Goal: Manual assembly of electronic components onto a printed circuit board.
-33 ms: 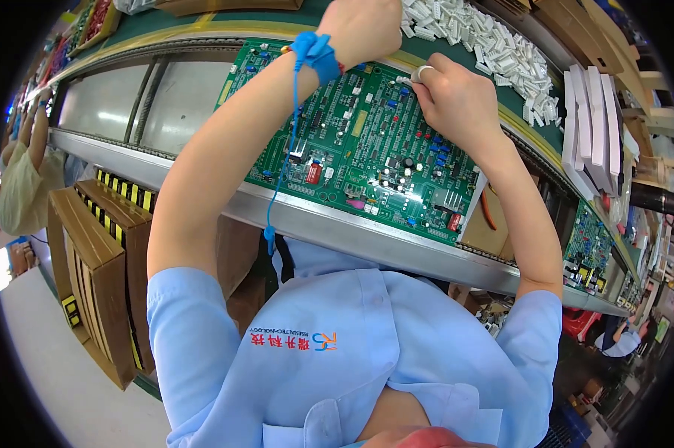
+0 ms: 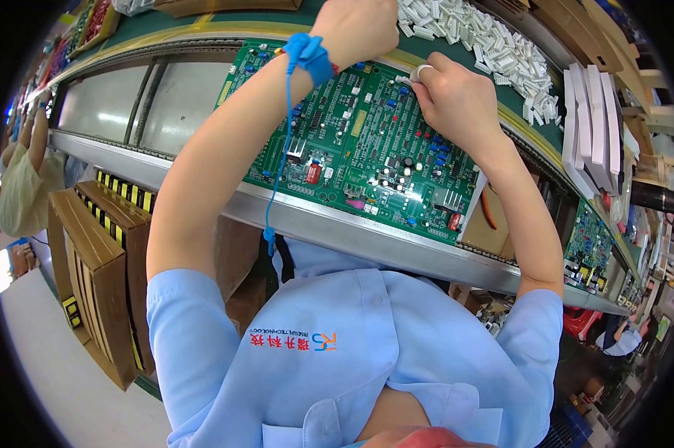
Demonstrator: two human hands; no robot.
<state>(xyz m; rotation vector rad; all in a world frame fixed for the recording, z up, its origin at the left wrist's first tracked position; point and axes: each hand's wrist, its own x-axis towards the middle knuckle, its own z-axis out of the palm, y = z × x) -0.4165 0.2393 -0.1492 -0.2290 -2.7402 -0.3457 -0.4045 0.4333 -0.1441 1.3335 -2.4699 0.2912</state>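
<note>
A green circuit board panel (image 2: 335, 127) with many small parts lies across the metal rails in front of me. At its far edge, my right hand (image 2: 456, 97) is closed in a pinch, thumb and finger at a small white connector (image 2: 403, 80) on the board. A ring is on one of its fingers. My left hand (image 2: 361, 31) hovers beyond the board's far edge, beside a pile of white connectors (image 2: 494, 56). Its fingers curl inward, and whatever they hold is hidden. A blue wrist strap (image 2: 308, 58) with a hanging cord circles my left wrist.
A metal rail (image 2: 314, 213) runs along the near side. White boards or trays (image 2: 594, 127) stand upright at the right, with another circuit board (image 2: 587, 239) further along the line. Cardboard boxes (image 2: 101, 261) stand at the lower left. Another person's arm (image 2: 34, 134) shows at the far left.
My left hand and forearm have shifted very slightly to the left. The right hand stays at the same white connector.
</note>
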